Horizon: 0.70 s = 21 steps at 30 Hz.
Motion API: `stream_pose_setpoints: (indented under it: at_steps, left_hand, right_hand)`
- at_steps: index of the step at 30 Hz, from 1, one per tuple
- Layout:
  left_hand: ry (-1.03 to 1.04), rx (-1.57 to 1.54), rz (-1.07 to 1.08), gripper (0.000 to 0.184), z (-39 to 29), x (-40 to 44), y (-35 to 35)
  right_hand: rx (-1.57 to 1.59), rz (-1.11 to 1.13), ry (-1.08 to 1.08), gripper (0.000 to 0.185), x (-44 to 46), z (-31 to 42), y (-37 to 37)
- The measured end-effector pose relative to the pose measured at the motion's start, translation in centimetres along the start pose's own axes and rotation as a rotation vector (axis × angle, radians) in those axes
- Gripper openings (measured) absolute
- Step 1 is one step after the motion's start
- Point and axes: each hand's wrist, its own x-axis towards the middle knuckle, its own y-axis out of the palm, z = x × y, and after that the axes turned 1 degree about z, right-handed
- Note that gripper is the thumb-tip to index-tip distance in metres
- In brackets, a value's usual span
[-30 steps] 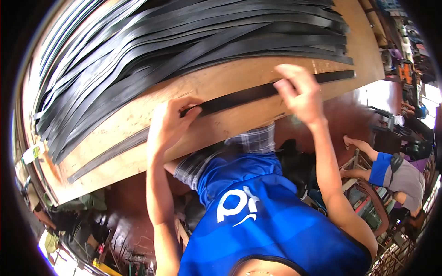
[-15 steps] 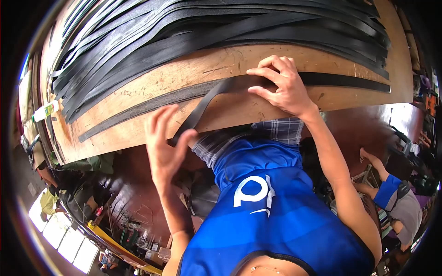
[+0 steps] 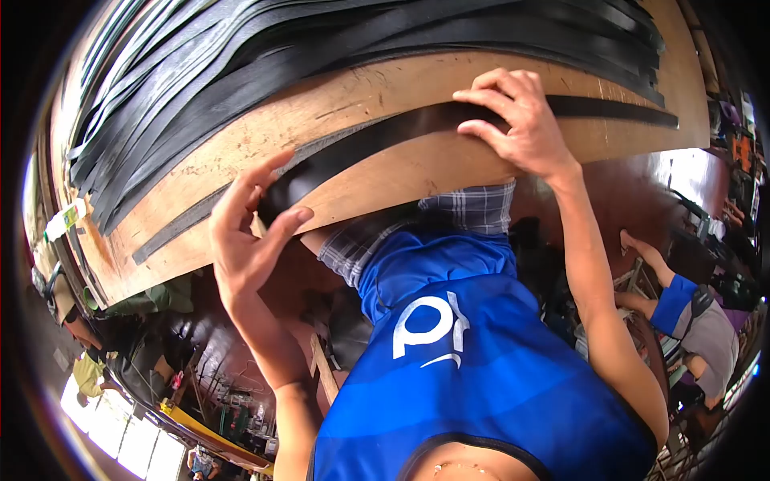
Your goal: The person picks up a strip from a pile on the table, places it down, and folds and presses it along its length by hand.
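A long black strip (image 3: 385,132) runs across the wooden table (image 3: 385,181), curving down at its left part. Around that left end is my left hand (image 3: 253,224), its thumb and fingers spread apart; the very end of the strip is partly hidden there. My right hand (image 3: 521,120) rests at the strip's right half, thumb and fingertips apart over it, not closed. Beneath and beside the black strip lies a greyer, rough-looking strip (image 3: 180,227), partly covered by it and my left hand.
A large pile of black strips (image 3: 321,52) covers the far side of the table. A small white bottle (image 3: 66,220) is at the left edge. Another person (image 3: 698,321) is at the right, with more people at the lower left. A yellow beam (image 3: 212,437) shows below.
The strip was bent and twisted down at its left half and now lies in a smoother curve, over part of the grey strip. My left hand has moved left and slightly up.
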Motion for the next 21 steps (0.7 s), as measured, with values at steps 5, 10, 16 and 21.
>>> stream_pose_setpoints:
  at_steps: [5, 10, 16, 21]
  left_hand:
    - [0.103, 0.373, 0.157, 0.043, -2.4, 4.3, 0.9]
    - [0.086, 0.345, 0.206, 0.040, -1.4, 5.6, 0.8]
    - [0.025, 0.430, 0.231, 0.043, -1.1, 5.9, 0.5]
    - [0.049, 0.430, 0.239, 0.045, -1.1, 5.6, 0.5]
  right_hand:
    - [0.020, 0.062, 0.114, 0.034, -1.2, -1.2, -2.2]
    - [0.093, 0.061, 0.136, 0.036, -1.6, -1.6, -2.2]
    - [0.152, 0.062, 0.156, 0.037, -1.8, -1.9, -1.9]
    - [0.233, 0.075, 0.198, 0.036, -1.9, -2.2, -1.9]
